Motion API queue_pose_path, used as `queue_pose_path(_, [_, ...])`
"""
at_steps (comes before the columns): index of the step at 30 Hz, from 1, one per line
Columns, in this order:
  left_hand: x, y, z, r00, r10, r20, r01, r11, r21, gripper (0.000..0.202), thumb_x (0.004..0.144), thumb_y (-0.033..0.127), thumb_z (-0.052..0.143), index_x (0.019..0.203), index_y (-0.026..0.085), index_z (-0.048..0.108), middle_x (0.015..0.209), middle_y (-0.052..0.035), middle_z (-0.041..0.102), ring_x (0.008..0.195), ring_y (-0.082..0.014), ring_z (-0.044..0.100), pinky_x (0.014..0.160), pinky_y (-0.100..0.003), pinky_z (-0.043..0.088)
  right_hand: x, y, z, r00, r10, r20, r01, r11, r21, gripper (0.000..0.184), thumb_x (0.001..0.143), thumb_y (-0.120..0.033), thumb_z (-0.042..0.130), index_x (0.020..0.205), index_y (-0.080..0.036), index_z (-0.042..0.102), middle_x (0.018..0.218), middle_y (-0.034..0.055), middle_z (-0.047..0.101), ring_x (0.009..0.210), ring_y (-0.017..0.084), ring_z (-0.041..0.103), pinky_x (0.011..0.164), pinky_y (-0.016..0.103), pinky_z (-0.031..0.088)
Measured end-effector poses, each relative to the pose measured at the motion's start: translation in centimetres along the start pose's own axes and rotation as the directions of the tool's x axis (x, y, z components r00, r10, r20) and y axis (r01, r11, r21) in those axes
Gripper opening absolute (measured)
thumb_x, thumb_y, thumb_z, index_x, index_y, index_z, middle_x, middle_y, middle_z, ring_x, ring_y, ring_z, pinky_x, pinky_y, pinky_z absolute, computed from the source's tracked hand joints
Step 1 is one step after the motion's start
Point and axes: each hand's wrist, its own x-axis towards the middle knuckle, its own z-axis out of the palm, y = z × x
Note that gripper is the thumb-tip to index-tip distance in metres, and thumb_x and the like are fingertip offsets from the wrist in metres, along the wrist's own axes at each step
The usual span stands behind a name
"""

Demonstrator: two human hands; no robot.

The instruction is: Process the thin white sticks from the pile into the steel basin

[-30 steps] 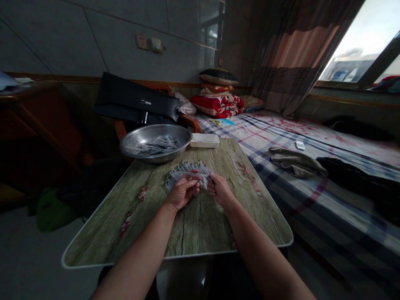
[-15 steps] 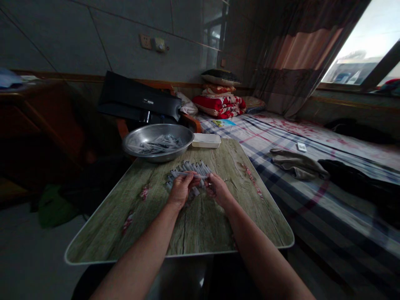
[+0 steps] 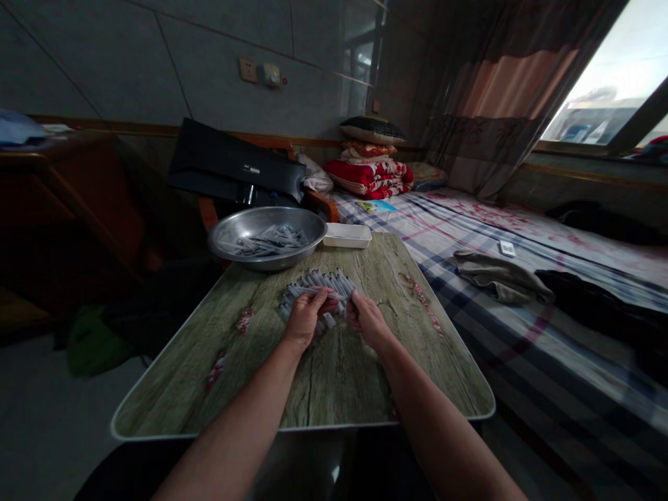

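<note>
My left hand (image 3: 305,319) is closed, its thumb and fingers pinching a slim, pale, pen-like tube (image 3: 338,296) held roughly level over the table. The fingers of my right hand (image 3: 369,320) are closed at the tube's right end, so that tip is hidden. Under and just beyond both hands, a row of similar pen-like tubes (image 3: 342,281) with dark ends lies side by side on the wood-patterned table (image 3: 334,379). More such tubes lie jumbled in a metal basin (image 3: 219,249) at the table's far left.
A shallow white tray (image 3: 347,242) stands beside the basin. Behind it are a black monitor-like panel (image 3: 234,167) and folded red bedding (image 3: 368,177). On the right, a bed with a checked sheet (image 3: 433,236) holds a grey cloth (image 3: 493,278) and a small white card (image 3: 506,248).
The whole view has shifted slightly. My right hand's fingers have curled in more tightly at the tube's right end. My left hand keeps its pinch.
</note>
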Motion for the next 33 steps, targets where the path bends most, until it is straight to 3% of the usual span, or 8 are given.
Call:
queue_pose_path(5, [0.1, 0.01, -0.04, 1.0, -0.013, -0.006, 0.012, 1.0, -0.021, 0.05, 0.057, 0.054, 0.091, 0.081, 0.015, 0.072, 0.074, -0.0043, 0.075, 0.067, -0.0174, 0.071, 0.065, -0.028, 0.058, -0.21, -0.23, 0.12, 0.997, -0.069, 0.04, 0.067, 0.996, 0.056, 0.034, 0.071, -0.042, 0.072, 0.084, -0.024, 0.046, 0.056, -0.01, 0.042, 0.04, 0.006, 0.027, 0.037, 0.02, 0.013])
queue_pose_path(8, [0.14, 0.08, -0.02, 1.0, -0.014, -0.005, 0.014, 1.0, -0.025, 0.05, 0.056, 0.054, 0.091, 0.08, 0.015, 0.071, 0.074, -0.0037, 0.074, 0.067, -0.0171, 0.071, 0.065, -0.028, 0.058, -0.29, -0.29, 0.22, 0.998, -0.05, 0.026, 0.047, 0.994, 0.101, 0.037, 0.073, -0.049, 0.07, 0.089, -0.025, 0.047, 0.066, -0.0075, 0.051, 0.04, 0.006, 0.029, 0.038, 0.019, 0.01])
queue_pose_path(11, [0.06, 0.15, 0.0, 1.0, -0.004, -0.006, 0.004, 1.0, -0.009, 0.049, 0.057, 0.054, 0.091, 0.08, 0.015, 0.071, 0.074, -0.0033, 0.074, 0.067, -0.0167, 0.07, 0.066, -0.028, 0.058, -0.06, 0.02, 0.11, 1.0, -0.023, -0.012, 0.023, 0.999, 0.033, 0.042, 0.08, -0.062, 0.063, 0.078, -0.023, 0.047, 0.058, -0.0057, 0.046, 0.04, 0.006, 0.029, 0.038, 0.021, 0.012])
queue_pose_path(17, [0.19, -0.04, -0.18, 1.0, -0.023, -0.001, 0.023, 1.0, -0.001, 0.05, 0.055, 0.055, 0.091, 0.079, 0.016, 0.072, 0.076, -0.0039, 0.075, 0.066, -0.0165, 0.07, 0.065, -0.027, 0.058, -0.02, -0.09, -0.12, 0.998, -0.055, 0.035, 0.052, 0.995, 0.082, 0.032, 0.071, -0.041, 0.071, 0.083, -0.024, 0.047, 0.057, -0.0091, 0.044, 0.04, 0.007, 0.029, 0.037, 0.02, 0.013])
queue_pose_path(20, [0.17, -0.06, -0.13, 1.0, -0.021, -0.008, 0.021, 1.0, 0.004, 0.051, 0.055, 0.055, 0.091, 0.079, 0.016, 0.071, 0.077, -0.0038, 0.075, 0.066, -0.0161, 0.07, 0.065, -0.028, 0.058, -0.07, -0.19, -0.11, 1.0, -0.01, 0.025, 0.008, 0.995, 0.096, 0.037, 0.072, -0.052, 0.069, 0.086, -0.024, 0.049, 0.063, -0.0072, 0.052, 0.039, 0.007, 0.03, 0.036, 0.02, 0.012])
queue_pose_path(23, [0.02, 0.14, 0.03, 1.0, -0.016, -0.019, 0.016, 1.0, 0.01, 0.05, 0.056, 0.055, 0.091, 0.079, 0.015, 0.071, 0.078, -0.0041, 0.075, 0.066, -0.0158, 0.07, 0.067, -0.028, 0.058, 0.02, 0.05, -0.04, 1.0, 0.001, 0.009, -0.001, 1.0, -0.018, 0.047, 0.077, -0.067, 0.062, 0.072, -0.022, 0.048, 0.053, -0.0063, 0.045, 0.038, 0.007, 0.03, 0.036, 0.021, 0.015])
queue_pose_path(29, [0.06, 0.41, 0.08, 0.999, -0.028, -0.026, 0.028, 0.999, -0.027, 0.052, 0.052, 0.055, 0.092, 0.078, 0.016, 0.071, 0.075, -0.0023, 0.074, 0.066, -0.0148, 0.069, 0.067, -0.026, 0.057, -0.26, -0.15, 0.15, 0.998, -0.034, 0.054, 0.031, 0.997, 0.064, 0.041, 0.072, -0.054, 0.074, 0.084, -0.024, 0.048, 0.063, -0.0073, 0.053, 0.039, 0.006, 0.032, 0.034, 0.02, 0.014])
queue_pose_path(33, [0.03, 0.33, 0.04, 1.0, -0.016, -0.014, 0.015, 1.0, -0.014, 0.05, 0.055, 0.054, 0.092, 0.079, 0.015, 0.072, 0.075, -0.0033, 0.074, 0.067, -0.0156, 0.069, 0.067, -0.027, 0.057, -0.2, -0.2, 0.02, 0.999, 0.049, 0.015, -0.05, 0.997, 0.064, 0.046, 0.077, -0.066, 0.065, 0.082, -0.023, 0.049, 0.059, -0.0059, 0.05, 0.039, 0.006, 0.029, 0.035, 0.02, 0.013])
